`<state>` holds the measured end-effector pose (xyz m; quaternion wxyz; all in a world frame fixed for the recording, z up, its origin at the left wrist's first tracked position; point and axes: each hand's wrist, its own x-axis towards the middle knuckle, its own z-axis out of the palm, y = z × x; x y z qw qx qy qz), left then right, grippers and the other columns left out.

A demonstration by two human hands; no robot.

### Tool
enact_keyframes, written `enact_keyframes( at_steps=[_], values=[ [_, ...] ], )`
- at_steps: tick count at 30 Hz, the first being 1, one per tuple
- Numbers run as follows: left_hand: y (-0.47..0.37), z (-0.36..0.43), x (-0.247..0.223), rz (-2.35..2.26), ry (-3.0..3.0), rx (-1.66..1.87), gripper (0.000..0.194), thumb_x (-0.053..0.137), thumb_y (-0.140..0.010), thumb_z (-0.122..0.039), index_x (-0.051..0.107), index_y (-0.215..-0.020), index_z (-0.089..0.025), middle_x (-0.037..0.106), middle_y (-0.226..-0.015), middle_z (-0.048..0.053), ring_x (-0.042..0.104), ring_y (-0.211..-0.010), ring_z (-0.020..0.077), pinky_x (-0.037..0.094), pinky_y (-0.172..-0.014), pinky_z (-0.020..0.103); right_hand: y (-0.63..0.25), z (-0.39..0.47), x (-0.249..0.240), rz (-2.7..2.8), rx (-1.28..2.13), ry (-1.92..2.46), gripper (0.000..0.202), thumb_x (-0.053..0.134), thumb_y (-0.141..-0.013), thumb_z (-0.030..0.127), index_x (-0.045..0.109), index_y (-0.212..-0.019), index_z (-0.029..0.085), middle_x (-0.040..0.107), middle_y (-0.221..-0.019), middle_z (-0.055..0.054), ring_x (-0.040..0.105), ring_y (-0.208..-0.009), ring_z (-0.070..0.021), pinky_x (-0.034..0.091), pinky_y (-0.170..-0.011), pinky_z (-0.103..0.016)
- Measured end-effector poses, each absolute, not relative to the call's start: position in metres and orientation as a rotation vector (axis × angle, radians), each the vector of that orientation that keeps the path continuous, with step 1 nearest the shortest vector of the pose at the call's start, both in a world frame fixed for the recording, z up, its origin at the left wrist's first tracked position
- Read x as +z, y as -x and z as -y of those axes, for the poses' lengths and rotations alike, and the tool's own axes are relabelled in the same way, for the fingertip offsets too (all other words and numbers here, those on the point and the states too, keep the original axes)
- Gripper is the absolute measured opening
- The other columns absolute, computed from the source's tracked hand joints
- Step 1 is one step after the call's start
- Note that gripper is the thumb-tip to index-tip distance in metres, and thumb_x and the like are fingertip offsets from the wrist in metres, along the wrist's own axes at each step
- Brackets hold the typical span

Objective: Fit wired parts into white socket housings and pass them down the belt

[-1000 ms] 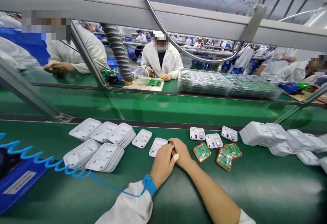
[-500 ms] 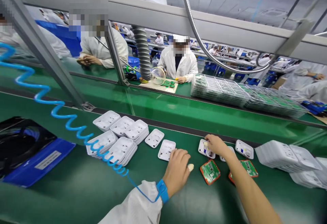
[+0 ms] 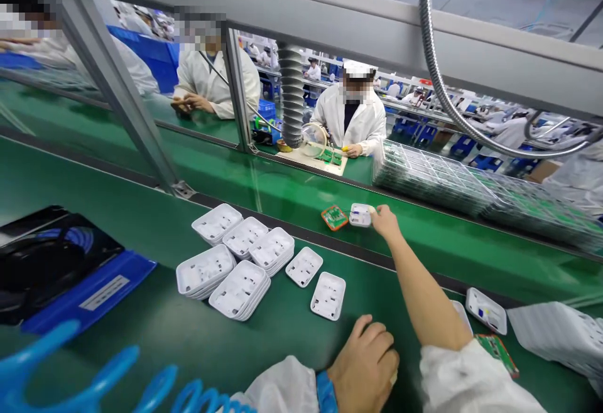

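My hands are apart: the right hand [image 3: 385, 220] pinches the right edge of a white housing [image 3: 360, 215] on the green strip [image 3: 282, 197] beyond my bench; the left hand [image 3: 365, 366] lies knuckles-up on the bench [image 3: 164, 350], its palm hidden. I judge the housing light, stiff and smooth, best held by its rim. The circuit board [image 3: 335, 218] just beside it is probably fragile, to be held by its edges. Contents: a small blue part inside the housing; green boards in the stacked clear trays [image 3: 400, 177] opposite.
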<state>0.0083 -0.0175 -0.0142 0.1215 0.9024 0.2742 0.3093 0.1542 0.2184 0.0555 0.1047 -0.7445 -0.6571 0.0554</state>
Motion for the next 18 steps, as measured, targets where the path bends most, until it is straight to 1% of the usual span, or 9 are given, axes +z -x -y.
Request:
enact_keyframes(
  at_steps=[1, 3, 5, 7, 10, 11, 13, 15, 18],
  values=[
    [-0.008, 0.017, -0.014, -0.795, -2.635, 0.894, 0.013, 0.048, -0.083, -0.023, 0.052, -0.093, -0.018, 0.056, -0.100, 0.004, 0.044, -0.103, 0.0185, 0.022, -0.103, 0.041, -0.151, -0.219, 0.056, 1.923, 0.161, 2.186, 0.043, 0.028, -0.090, 0.037, 0.047, -0.118, 0.009, 0.063, -0.101, -0.014, 0.058, -0.089, -0.0200, 0.039, -0.067, -0.026],
    [-0.006, 0.016, -0.011, -0.768, -2.648, 0.861, 0.012, 0.048, -0.082, -0.024, 0.051, -0.092, -0.017, 0.055, -0.099, 0.004, 0.044, -0.101, 0.0186, 0.023, -0.102, 0.041, -0.156, -0.208, 0.056, 1.960, 0.161, 2.129, 0.041, 0.034, -0.089, 0.039, 0.049, -0.116, 0.012, 0.062, -0.106, -0.012, 0.057, -0.093, -0.0202, 0.040, -0.073, -0.027],
    [-0.004, 0.016, -0.007, -0.748, -2.665, 0.815, 0.011, 0.048, -0.082, -0.024, 0.051, -0.090, -0.016, 0.054, -0.097, 0.005, 0.044, -0.098, 0.0190, 0.025, -0.100, 0.042, -0.179, -0.187, 0.058, 2.048, 0.158, 2.042, 0.032, 0.040, -0.086, 0.034, 0.055, -0.108, 0.016, 0.061, -0.108, -0.009, 0.056, -0.095, -0.0198, 0.039, -0.079, -0.028],
    [-0.003, 0.015, -0.003, -0.732, -2.676, 0.769, 0.011, 0.047, -0.082, -0.024, 0.050, -0.089, -0.015, 0.053, -0.097, 0.005, 0.044, -0.097, 0.0197, 0.026, -0.098, 0.043, -0.215, -0.159, 0.059, 2.115, 0.185, 2.008, 0.029, 0.042, -0.084, 0.030, 0.056, -0.107, 0.018, 0.062, -0.105, -0.007, 0.056, -0.094, -0.0187, 0.039, -0.082, -0.027],
    [-0.003, 0.014, 0.001, -0.698, -2.676, 0.725, 0.012, 0.047, -0.082, -0.024, 0.050, -0.089, -0.015, 0.052, -0.097, 0.006, 0.044, -0.096, 0.0207, 0.027, -0.097, 0.043, -0.275, -0.114, 0.060, 2.194, 0.322, 2.173, 0.026, 0.047, -0.080, 0.024, 0.059, -0.102, 0.017, 0.063, -0.103, -0.008, 0.057, -0.092, -0.0192, 0.040, -0.081, -0.028],
    [-0.004, 0.014, 0.001, -0.696, -2.669, 0.715, 0.011, 0.047, -0.082, -0.023, 0.050, -0.089, -0.015, 0.052, -0.097, 0.006, 0.043, -0.097, 0.0206, 0.027, -0.096, 0.043, -0.291, -0.101, 0.058, 2.228, 0.388, 2.242, 0.024, 0.049, -0.077, 0.020, 0.061, -0.099, 0.017, 0.063, -0.103, -0.009, 0.057, -0.093, -0.0198, 0.039, -0.082, -0.028],
    [-0.006, 0.015, 0.001, -0.695, -2.656, 0.690, 0.010, 0.049, -0.080, -0.021, 0.049, -0.089, -0.016, 0.052, -0.097, 0.005, 0.043, -0.097, 0.0202, 0.029, -0.095, 0.041, -0.311, -0.077, 0.052, 2.300, 0.488, 2.316, 0.029, 0.051, -0.071, 0.011, 0.062, -0.096, 0.018, 0.063, -0.103, -0.008, 0.056, -0.094, -0.0201, 0.038, -0.081, -0.027],
    [-0.008, 0.015, 0.001, -0.694, -2.650, 0.663, 0.011, 0.051, -0.078, -0.020, 0.049, -0.089, -0.016, 0.052, -0.097, 0.005, 0.043, -0.096, 0.0199, 0.031, -0.093, 0.040, -0.317, -0.061, 0.044, 2.349, 0.452, 2.349, 0.031, 0.047, -0.068, 0.005, 0.063, -0.091, 0.018, 0.064, -0.099, -0.008, 0.056, -0.092, -0.0195, 0.037, -0.078, -0.026],
    [-0.010, 0.017, 0.000, -0.700, -2.663, 0.641, 0.010, 0.050, -0.078, -0.019, 0.048, -0.088, -0.016, 0.052, -0.096, 0.006, 0.044, -0.094, 0.0199, 0.035, -0.088, 0.038, -0.316, -0.053, 0.036, 2.386, 0.382, 2.337, 0.026, 0.041, -0.070, 0.004, 0.062, -0.078, 0.017, 0.065, -0.082, -0.006, 0.057, -0.077, -0.0168, 0.035, -0.068, -0.024]
  ],
)
